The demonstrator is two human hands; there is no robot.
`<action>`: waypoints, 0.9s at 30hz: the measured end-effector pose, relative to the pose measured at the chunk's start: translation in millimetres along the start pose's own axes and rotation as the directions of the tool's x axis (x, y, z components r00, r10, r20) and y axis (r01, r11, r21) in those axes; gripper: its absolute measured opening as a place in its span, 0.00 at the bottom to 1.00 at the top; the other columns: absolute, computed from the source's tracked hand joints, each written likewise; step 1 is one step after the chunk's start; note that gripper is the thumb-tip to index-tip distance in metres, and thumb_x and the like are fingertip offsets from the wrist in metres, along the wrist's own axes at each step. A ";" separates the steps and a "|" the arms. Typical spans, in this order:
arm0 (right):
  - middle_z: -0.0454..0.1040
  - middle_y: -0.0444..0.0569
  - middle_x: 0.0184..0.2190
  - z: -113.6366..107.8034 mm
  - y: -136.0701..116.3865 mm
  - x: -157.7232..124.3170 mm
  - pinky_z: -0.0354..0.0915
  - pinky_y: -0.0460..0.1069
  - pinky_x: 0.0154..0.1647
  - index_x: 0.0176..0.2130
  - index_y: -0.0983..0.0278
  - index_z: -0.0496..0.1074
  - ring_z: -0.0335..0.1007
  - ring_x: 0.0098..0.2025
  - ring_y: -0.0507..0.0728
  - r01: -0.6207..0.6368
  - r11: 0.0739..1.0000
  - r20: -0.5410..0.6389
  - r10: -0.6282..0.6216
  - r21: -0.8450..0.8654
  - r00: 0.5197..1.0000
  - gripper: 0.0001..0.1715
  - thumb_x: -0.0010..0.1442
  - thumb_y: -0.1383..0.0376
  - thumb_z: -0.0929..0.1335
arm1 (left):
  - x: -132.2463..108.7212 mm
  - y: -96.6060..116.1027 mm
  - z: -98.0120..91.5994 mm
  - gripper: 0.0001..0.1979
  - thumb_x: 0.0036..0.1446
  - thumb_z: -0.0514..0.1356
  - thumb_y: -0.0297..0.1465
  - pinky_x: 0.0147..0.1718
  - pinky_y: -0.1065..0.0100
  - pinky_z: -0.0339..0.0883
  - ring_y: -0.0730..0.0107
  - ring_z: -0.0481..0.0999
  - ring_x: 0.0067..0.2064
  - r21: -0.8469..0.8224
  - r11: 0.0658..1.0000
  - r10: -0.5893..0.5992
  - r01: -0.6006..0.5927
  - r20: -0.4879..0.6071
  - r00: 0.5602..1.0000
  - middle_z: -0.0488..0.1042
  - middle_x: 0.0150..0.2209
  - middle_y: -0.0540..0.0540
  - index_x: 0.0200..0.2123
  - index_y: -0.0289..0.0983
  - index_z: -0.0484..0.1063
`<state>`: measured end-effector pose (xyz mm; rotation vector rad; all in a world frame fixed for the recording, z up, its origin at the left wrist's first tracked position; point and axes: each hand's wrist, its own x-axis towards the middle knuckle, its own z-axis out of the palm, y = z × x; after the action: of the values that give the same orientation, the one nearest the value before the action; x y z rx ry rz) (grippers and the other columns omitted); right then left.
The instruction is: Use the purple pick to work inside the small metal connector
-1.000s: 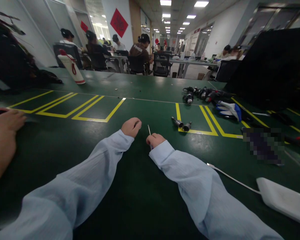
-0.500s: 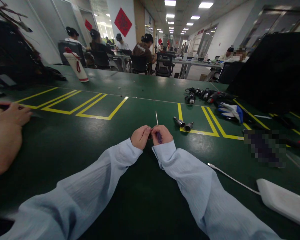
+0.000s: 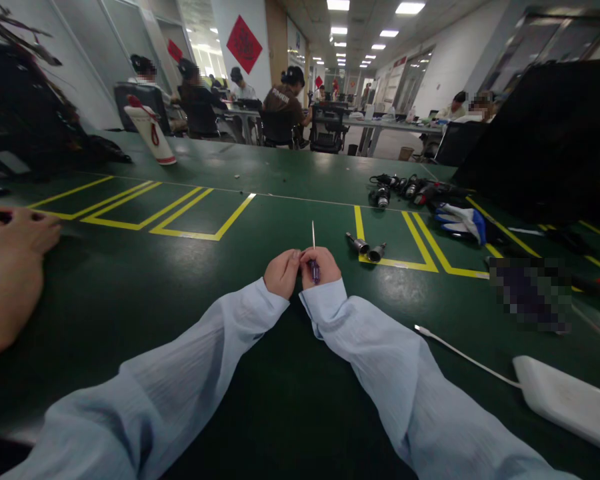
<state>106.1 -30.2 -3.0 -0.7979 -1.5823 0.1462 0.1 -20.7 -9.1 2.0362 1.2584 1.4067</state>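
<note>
My right hand [image 3: 322, 266] is closed around a screwdriver [image 3: 315, 270] with a dark purple handle, its thin metal shaft pointing away from me. Beside it, my left hand [image 3: 282, 273] is closed too, its fingertips meeting those of my right hand; whatever they pinch is too small and hidden to name. Both hands are just above the green table [image 3: 190, 360]. To the right of them, two metal socket-like pieces [image 3: 360, 245] lie on the yellow tape.
Another person's hands [image 3: 23, 233] are at the left edge. A white cup [image 3: 153, 133] stands at the back left. On the right are black tools [image 3: 410, 188], a blue-white glove [image 3: 463, 223], a white cable [image 3: 465, 355] and a white power block [image 3: 565, 400].
My right hand has shifted slightly left, closer to my left hand, and the screwdriver handle has turned more upright in view. My left hand has moved slightly right.
</note>
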 end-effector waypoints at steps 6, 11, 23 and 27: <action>0.68 0.50 0.30 1.0 -2.7 8.0 0.64 0.50 0.41 0.27 0.62 0.62 0.65 0.36 0.55 -0.013 0.999 0.060 0.016 -0.046 0.998 0.08 0.51 0.74 0.59 | 5.0 1.7 8.2 0.21 0.59 0.40 0.43 0.24 0.69 0.56 0.70 0.63 0.26 -0.051 0.998 -0.049 0.044 -0.105 0.993 0.60 0.22 0.49 0.22 0.38 0.58; 0.69 0.53 0.30 -3.2 -3.7 10.6 0.64 0.50 0.41 0.28 0.63 0.64 0.66 0.37 0.56 0.001 0.998 0.088 0.004 -0.061 0.996 0.07 0.52 0.73 0.60 | 6.3 3.1 12.5 0.21 0.58 0.40 0.45 0.23 0.69 0.56 0.70 0.63 0.26 -0.084 0.995 -0.069 0.058 -0.129 0.989 0.60 0.21 0.49 0.22 0.38 0.58; 0.72 0.51 0.34 -13.5 -9.9 12.3 0.60 0.51 0.47 0.28 0.62 0.63 0.66 0.41 0.56 -0.014 0.997 0.178 0.028 -0.081 0.984 0.10 0.46 0.76 0.60 | 5.4 3.2 11.5 0.18 0.58 0.43 0.41 0.28 0.68 0.62 0.69 0.67 0.28 -0.112 0.993 -0.044 0.034 -0.082 0.996 0.66 0.25 0.47 0.28 0.36 0.64; 0.72 0.50 0.35 -14.0 -8.5 15.7 0.59 0.52 0.46 0.28 0.61 0.59 0.66 0.42 0.57 -0.060 0.996 0.261 0.077 -0.072 0.962 0.12 0.41 0.75 0.60 | 7.7 2.1 11.3 0.16 0.58 0.43 0.39 0.31 0.68 0.62 0.69 0.68 0.30 -0.101 0.994 -0.046 0.037 -0.089 0.995 0.67 0.27 0.47 0.31 0.35 0.64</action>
<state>116.0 -32.6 17.2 -0.9130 -1.8176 0.2625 11.9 -13.5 -8.3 1.8892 1.2343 1.5275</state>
